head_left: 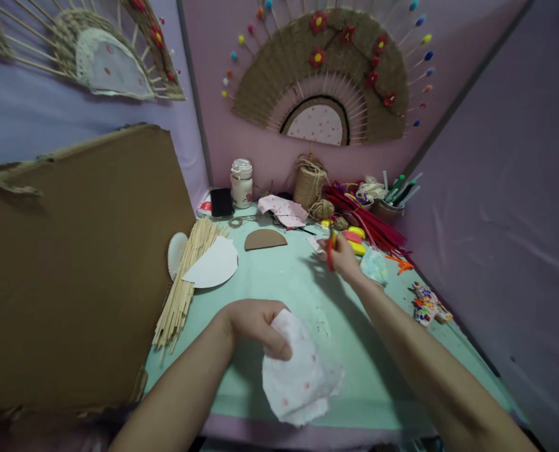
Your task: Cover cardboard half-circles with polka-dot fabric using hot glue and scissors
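1. Hands: my left hand is closed on a soft white cloth with pink spots, thumb on top. My right hand is closed around a pair of orange-handled scissors.
2. Location: the cloth hangs from the left hand over the near part of the pale green tabletop. The scissors are farther away, at the right, beside a small pale pink scrap.
3. Step in hand (judgement): handling the cloth and the scissors, one in each hand; the scissors are well apart from the cloth.
4. Demand of the next move (judgement): a firm hold on the loose cloth, and care with the scissors near the crowded right side. The brown half-round cardboard piece and the white half-round sheet lie apart from both hands.
5. Visibility limits: the left fingers are mostly hidden behind the cloth. I cannot tell how many layers it has or trace its whole outline. The scissor blades are too small to make out, so I cannot tell whether they are parted. The bottom edge of the view cuts off both forearms.
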A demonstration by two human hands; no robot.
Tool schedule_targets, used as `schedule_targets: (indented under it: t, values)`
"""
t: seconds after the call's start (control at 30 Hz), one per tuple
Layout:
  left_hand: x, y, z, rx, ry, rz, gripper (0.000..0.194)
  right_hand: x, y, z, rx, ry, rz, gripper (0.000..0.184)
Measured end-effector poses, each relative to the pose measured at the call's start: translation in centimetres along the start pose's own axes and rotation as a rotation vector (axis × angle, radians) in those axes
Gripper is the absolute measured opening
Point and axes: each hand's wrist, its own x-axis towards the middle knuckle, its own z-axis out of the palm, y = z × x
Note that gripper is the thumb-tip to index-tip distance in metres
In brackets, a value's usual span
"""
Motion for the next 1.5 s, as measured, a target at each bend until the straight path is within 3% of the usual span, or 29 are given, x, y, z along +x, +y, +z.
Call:
schedule_targets:
  t: [0.13, 0.33, 0.43, 0.5, 0.6, 0.9, 1.0, 1.07, 1.13, 1.2, 1.27, 1.37, 1.5]
  values:
    - [1.7, -0.8, 0.7, -0.017, 0.202, 0.095, 0.033, 0.2, 0.2, -3.6, 0.016, 0.167, -0.083, 0.044]
    - [3.1, -1.3, 2.0, -0.021, 0.361, 0.18, 0.044, -2.6, 2.3, -4.0, -0.001, 0.157, -0.031, 0.047]
    - [2.8, -1.2, 0.3, 0.127, 0.335, 0.001, 0.026, -3.2, 2.9, -3.6, -0.027, 0.145, -0.023, 0.045]
    - [2.5, -1.3, -1.3, 0.287, 0.287, -0.235, 0.02, -3.5, 3.1, -3.6, -0.059, 0.143, -0.03, 0.043]
    - [2.1, -1.9, -3.0, 0.342, 0.366, -0.363, 0.022, -3.8, 3.5, -3.9, -0.143, 0.133, -0.047, 0.038]
    - [0.0, -0.9, -3.8, 0.69, 0.61, -0.446, 0.017, -4.9, 3.8, -4.2, -0.433, 0.089, -0.121, 0.015]
    - [1.0, -0.4, -3.3, 0.872, 0.815, -0.371, 0.015, -5.2, 3.4, -3.8, -0.487, 0.08, -0.142, 0.012]
    - [2.6, -0.5, -1.8, 0.964, 0.922, -0.267, 0.019, -5.2, 3.4, -3.7, -0.514, 0.081, -0.154, 0.011]
    - [4.5, -1.3, 0.3, 1.015, 0.861, -0.164, 0.022, -5.3, 3.5, -3.6, -0.535, 0.085, -0.167, 0.011]
    - [6.1, -2.8, 2.3, 1.056, 0.653, -0.078, 0.016, -5.3, 3.7, -3.6, -0.549, 0.086, -0.184, 0.011]
    - [7.1, -4.6, 3.8, 1.21, 0.46, 0.038, 0.031, -5.3, 3.9, -3.5, -0.559, 0.086, -0.199, 0.013]
    - [7.4, -6.5, 4.7, 1.334, 0.489, -0.062, 0.048, -5.4, 4.0, -3.3, -0.563, 0.084, -0.216, 0.016]
    - [7.2, -6.2, 5.1, 1.333, 0.485, -0.217, 0.06, -5.5, 4.0, -3.1, -0.547, 0.081, -0.232, 0.016]
